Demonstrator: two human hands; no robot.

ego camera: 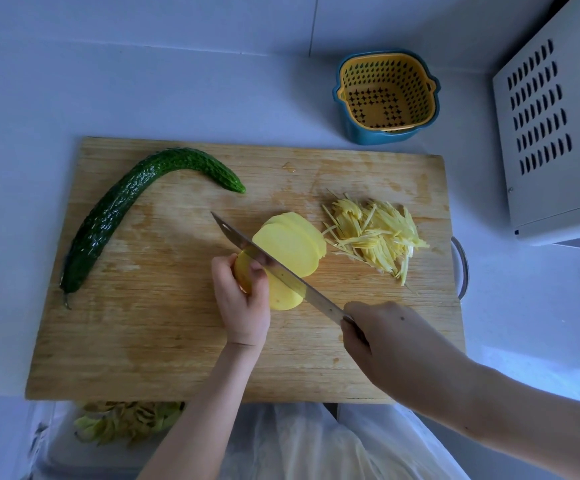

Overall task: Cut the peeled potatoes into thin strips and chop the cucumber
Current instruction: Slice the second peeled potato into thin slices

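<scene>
At the middle of the cutting board (177, 341) a peeled potato (281, 299) lies half sliced. The left hand (243, 299) curls its fingers over the uncut end and pinches it down. The right hand (385, 341), at about four o'clock, is wrapped round the handle of a knife (292, 277). The blade runs slantwise toward ten o'clock and stands in the potato right against the left fingertips.

That closeness is the main danger, to my eye. The stub being held is small, so a fingertip that creeps out past the knuckles could meet the edge on the next stroke. The rounded stub may also roll or skid on the board, which looks damp in patches, and throw the cut off line.

The finished slices (292, 244) lean in a fan toward two o'clock; a nudge from the blade could spill them into the heap of thin strips (375, 237) at three o'clock.

The cucumber (115, 213) lies whole along the nine o'clock side, well apart from the knife and unlikely to interfere. A basket (371, 135) stands off the board at one o'clock.
</scene>
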